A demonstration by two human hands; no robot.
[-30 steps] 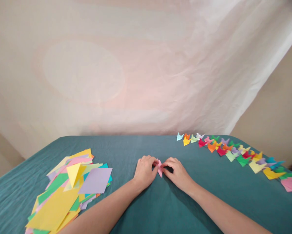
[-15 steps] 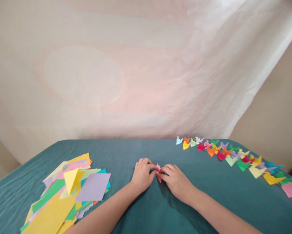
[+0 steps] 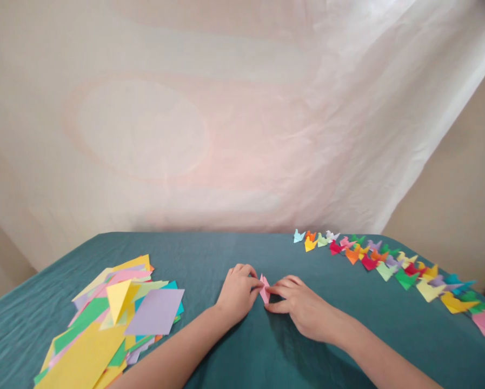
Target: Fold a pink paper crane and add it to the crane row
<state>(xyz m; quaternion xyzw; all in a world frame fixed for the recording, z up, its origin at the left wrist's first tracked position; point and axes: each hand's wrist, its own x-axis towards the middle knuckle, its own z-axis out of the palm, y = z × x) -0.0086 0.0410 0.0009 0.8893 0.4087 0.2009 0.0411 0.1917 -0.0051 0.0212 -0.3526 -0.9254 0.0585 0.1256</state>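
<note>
A small pink folded paper (image 3: 265,290), long and pointed at its ends, stands between my hands at the middle of the table. My left hand (image 3: 239,290) pinches its left edge between thumb and fingers. On the other side, my right hand (image 3: 297,302) has its index finger against the paper's middle and its thumb at the lower tip, these two a little apart. The fingertips hide part of the folds.
A loose pile of coloured paper sheets (image 3: 88,351) lies at the left, with a purple square (image 3: 156,312) and a folded yellow piece (image 3: 118,296) on top. Several small origami birds (image 3: 385,270) stand in rows along the right side of the green-covered table (image 3: 210,248).
My right hand has shifted slightly right and its thumb has dropped to the paper's lower tip. More of the pink paper shows now. My left hand stays nearly in place.
</note>
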